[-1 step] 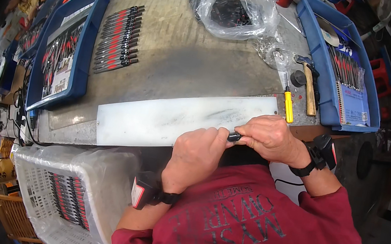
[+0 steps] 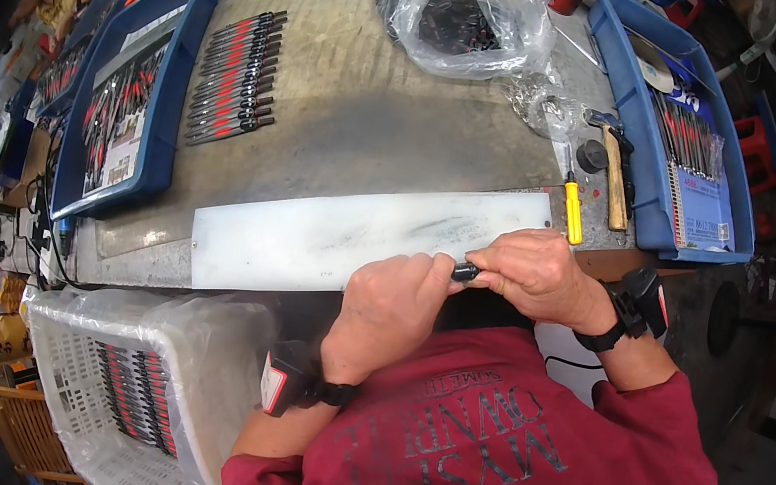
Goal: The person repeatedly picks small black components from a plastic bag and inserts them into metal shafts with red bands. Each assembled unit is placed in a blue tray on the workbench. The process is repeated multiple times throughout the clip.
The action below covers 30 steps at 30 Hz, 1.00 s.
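Note:
Between my two hands is a small black cylindrical piece, held just above the near edge of a long white board. My left hand is closed round its left side, fingers curled. From the right, my right hand pinches it with thumb and fingertips. Most of the piece is hidden by the fingers, so its full shape cannot be made out. A yellow-handled screwdriver lies just beyond my right hand, close to the board's right end.
A row of red-and-black pen-shaped tools lies farther left. Blue trays hold similar ones. A hammer lies beside the right tray. Black parts fill a clear bag at the back. A plastic-lined white basket stands lower left.

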Motion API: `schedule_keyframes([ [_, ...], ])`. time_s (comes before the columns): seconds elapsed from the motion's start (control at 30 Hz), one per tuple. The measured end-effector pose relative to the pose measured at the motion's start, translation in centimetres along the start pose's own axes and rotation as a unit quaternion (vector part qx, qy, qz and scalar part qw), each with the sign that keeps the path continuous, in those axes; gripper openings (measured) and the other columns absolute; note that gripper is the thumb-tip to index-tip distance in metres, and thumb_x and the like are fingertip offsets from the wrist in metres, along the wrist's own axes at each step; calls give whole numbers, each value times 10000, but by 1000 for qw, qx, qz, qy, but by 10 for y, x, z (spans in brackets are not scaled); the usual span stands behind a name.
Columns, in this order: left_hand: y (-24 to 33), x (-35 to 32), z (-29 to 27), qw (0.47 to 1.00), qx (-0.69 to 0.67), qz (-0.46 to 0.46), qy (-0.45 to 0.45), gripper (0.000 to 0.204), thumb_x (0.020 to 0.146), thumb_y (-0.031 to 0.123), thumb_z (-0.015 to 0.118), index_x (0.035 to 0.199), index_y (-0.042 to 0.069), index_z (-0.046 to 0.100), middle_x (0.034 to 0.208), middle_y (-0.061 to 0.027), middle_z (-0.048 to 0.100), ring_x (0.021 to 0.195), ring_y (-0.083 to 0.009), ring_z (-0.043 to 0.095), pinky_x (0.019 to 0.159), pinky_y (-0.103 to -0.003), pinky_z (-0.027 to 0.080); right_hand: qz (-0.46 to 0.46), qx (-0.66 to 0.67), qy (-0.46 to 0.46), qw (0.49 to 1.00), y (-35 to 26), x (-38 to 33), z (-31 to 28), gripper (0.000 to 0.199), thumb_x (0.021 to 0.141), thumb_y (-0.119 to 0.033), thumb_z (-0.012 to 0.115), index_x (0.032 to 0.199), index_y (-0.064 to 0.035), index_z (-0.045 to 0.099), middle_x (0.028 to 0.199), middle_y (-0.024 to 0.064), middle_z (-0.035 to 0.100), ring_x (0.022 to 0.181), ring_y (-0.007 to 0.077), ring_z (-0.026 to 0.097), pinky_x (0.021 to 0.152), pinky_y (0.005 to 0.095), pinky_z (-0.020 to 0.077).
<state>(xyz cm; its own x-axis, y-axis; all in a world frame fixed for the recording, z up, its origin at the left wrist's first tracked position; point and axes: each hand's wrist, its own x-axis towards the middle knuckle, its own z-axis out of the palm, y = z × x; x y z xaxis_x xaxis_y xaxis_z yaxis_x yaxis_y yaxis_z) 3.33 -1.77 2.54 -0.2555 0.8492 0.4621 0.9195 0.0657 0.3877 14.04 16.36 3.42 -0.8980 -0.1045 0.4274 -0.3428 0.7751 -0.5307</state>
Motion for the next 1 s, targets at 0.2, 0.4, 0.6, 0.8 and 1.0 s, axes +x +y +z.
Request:
schedule_keyframes([
  [0.2, -4, 2, -5, 1000, -19, 2, -20, 237, 775, 115, 686, 958, 39, 556, 665, -69, 475, 561, -240, 531, 485, -359, 424, -16, 40, 2, 999, 6, 1, -3, 186, 796, -152, 712, 920, -22, 666, 698, 99, 617, 609, 270, 607, 545, 354, 466],
  [0.4, -5, 4, -9, 1000, -14, 5, -26, 240, 777, 132, 690, 958, 44, 559, 668, -65, 479, 562, -234, 532, 484, -357, 427, -15, 28, -1, 999, 5, 1, -7, 169, 788, -136, 712, 906, -27, 661, 710, 98, 616, 624, 272, 607, 563, 357, 472],
  [0.6, -1, 5, -6, 1000, -2, 8, -30, 223, 787, 131, 681, 951, 38, 561, 662, -63, 469, 555, -230, 528, 480, -353, 427, -9, 1, 3, 1000, 0, -1, -6, 150, 767, -130, 712, 866, -40, 644, 701, 91, 603, 629, 277, 606, 592, 353, 493],
  [0.8, 1, 5, -8, 1000, 12, 19, -22, 204, 795, 135, 672, 929, 32, 559, 654, -63, 453, 544, -224, 521, 467, -349, 418, -15, -3, 13, 1000, -2, 0, -4, 132, 767, -129, 709, 840, -47, 636, 660, 84, 572, 597, 276, 588, 570, 356, 485],
  [1.0, 1, 1, -6, 999, 9, 25, -17, 180, 813, 158, 652, 897, 44, 541, 648, -57, 436, 539, -215, 508, 463, -346, 411, -11, 8, 10, 1000, -4, -2, -2, 134, 766, -131, 711, 844, -50, 638, 651, 85, 565, 584, 269, 583, 551, 356, 478],
])
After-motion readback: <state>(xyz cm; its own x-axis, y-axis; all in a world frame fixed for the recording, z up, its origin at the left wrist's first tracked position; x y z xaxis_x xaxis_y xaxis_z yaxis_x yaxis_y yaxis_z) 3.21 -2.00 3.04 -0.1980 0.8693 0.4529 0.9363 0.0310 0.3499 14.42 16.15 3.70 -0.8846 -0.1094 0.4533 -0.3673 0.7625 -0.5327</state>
